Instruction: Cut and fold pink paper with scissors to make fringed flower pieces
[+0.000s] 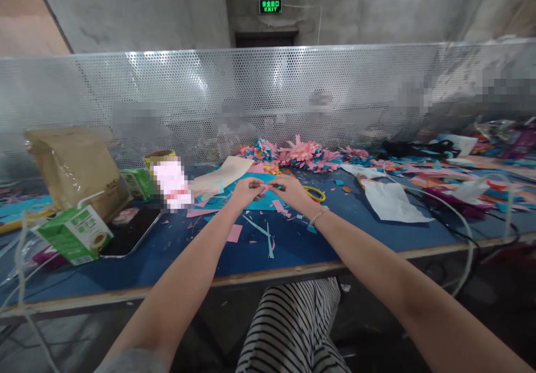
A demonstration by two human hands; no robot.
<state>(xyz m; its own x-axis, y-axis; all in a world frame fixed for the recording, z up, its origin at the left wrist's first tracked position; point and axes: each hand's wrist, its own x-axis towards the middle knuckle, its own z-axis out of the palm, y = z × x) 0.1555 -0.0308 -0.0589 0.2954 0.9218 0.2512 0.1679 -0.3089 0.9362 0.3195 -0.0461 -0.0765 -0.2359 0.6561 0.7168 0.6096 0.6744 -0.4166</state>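
Over the middle of the blue table, my left hand and my right hand meet with their fingertips almost touching. Pinched between them is a small piece of pink paper; its exact shape is too small to make out. Below the hands lies a sheet of blue paper. Just beyond sits a heap of pink and blue paper flowers. A yellow ring, perhaps a tape roll, lies beside my right wrist. Pink and blue paper scraps are scattered nearer the table edge.
To the left stand a brown paper bag, a green and white drink carton, a dark phone and a bright propped screen. White paper and a white cable lie right. A perforated metal panel closes the back.
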